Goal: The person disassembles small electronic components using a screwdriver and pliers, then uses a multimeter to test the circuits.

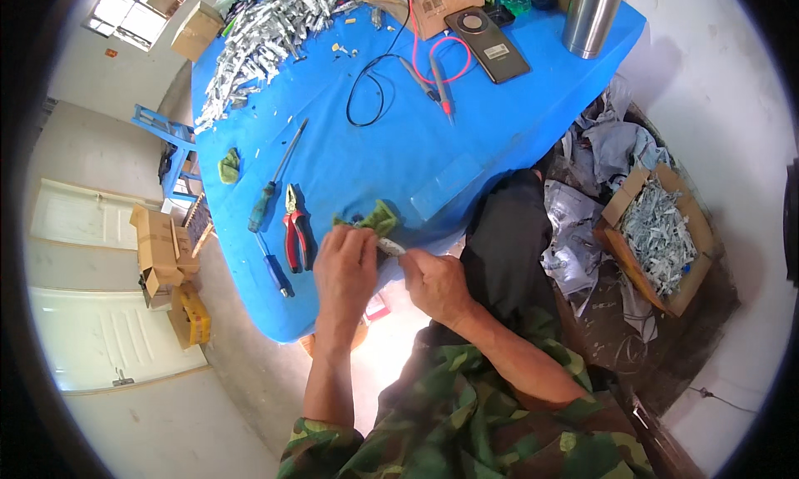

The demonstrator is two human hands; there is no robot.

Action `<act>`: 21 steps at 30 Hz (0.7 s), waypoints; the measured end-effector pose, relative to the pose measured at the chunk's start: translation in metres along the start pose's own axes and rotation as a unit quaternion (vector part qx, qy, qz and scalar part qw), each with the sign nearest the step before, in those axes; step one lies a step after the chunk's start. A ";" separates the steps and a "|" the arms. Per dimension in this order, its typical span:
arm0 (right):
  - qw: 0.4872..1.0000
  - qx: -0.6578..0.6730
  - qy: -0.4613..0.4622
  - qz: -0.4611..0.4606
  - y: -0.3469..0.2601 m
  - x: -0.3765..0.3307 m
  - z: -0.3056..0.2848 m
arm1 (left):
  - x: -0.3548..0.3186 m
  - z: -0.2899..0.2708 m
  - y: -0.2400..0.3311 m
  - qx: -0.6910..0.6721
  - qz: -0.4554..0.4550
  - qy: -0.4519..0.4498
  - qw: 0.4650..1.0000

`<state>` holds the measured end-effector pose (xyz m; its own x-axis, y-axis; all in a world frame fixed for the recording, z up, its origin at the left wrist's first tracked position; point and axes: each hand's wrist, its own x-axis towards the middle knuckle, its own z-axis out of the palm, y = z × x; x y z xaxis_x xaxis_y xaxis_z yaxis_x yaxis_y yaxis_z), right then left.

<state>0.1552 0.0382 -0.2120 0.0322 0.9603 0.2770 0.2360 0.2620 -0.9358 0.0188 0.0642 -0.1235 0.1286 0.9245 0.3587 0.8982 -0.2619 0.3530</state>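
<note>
Both hands are close together at the near edge of the blue-covered table (316, 163). My left hand (344, 267) is closed, its fingers pressed down around a bunched green cloth (379, 219) that sticks out past the fingertips. My right hand (437, 286) pinches the near end of a small silvery-white piece (389, 247). The piece's other end runs in under my left fingers and is hidden there. Left of the hands lie red-handled pliers (295, 238), a long screwdriver (266, 198) and a shorter blue-handled screwdriver (277, 273).
A large heap of silvery pieces (275, 38) covers the far left. Test probes (433, 84) with cables, a phone (488, 46) and a steel flask (592, 17) lie or stand at the far right. On the floor to the right is a cardboard box of silvery scraps (657, 242).
</note>
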 end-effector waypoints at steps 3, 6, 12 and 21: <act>1.000 -0.001 -0.013 0.007 0.002 -0.002 -0.002 | 0.007 0.000 -0.019 0.005 -0.038 0.014 0.999; 1.000 -0.005 -0.007 0.001 0.001 -0.003 -0.001 | 0.007 -0.003 -0.026 -0.007 -0.052 0.034 0.998; 1.000 0.023 0.010 0.010 -0.002 -0.001 -0.006 | -0.009 -0.005 0.013 -0.071 -0.027 0.002 0.997; 1.000 -0.003 0.009 -0.021 0.001 -0.002 -0.005 | -0.013 0.007 0.014 -0.085 -0.014 -0.021 0.996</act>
<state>0.1604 0.0357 -0.2120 0.0387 0.9467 0.3198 0.2425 0.3016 -0.9221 0.0327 0.0504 -0.1296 0.1244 0.9421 0.3113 0.8176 -0.2751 0.5059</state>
